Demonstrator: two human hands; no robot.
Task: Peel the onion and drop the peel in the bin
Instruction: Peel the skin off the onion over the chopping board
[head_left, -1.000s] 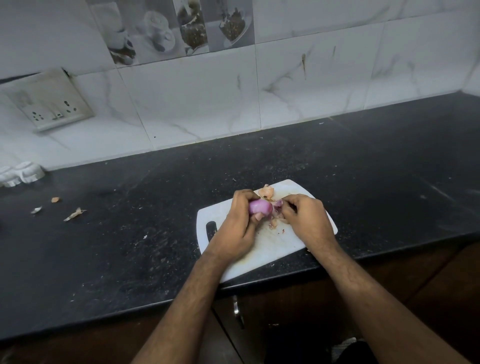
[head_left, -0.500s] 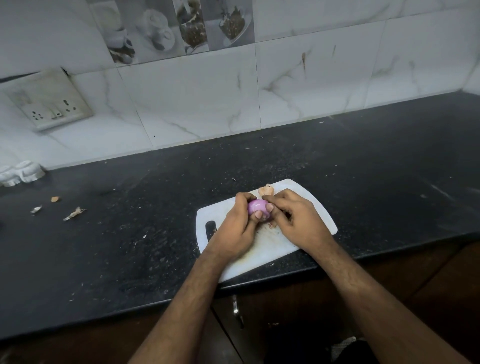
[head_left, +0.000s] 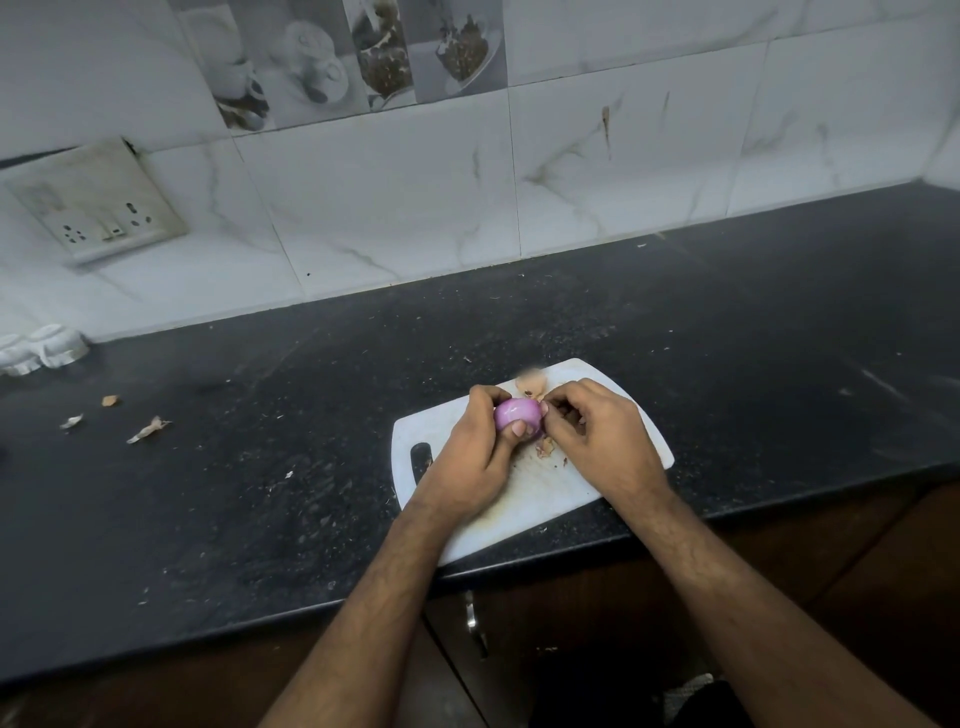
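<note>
A small purple onion sits in my left hand, just above the white cutting board. My left thumb presses its front. My right hand touches the onion's right end, fingertips pinched on its skin. Pale peel scraps lie on the board behind the onion, and more bits lie under my right hand. No bin is in view.
The board lies near the front edge of a black stone counter. Loose peel bits lie at the far left, with a white object against the tiled wall. A switch plate hangs on the wall. Wooden cabinets stand below.
My right hand has moved in against the onion's right end and pinches there. The purple strip seen earlier at that end is gone. My left hand stays on the onion.
</note>
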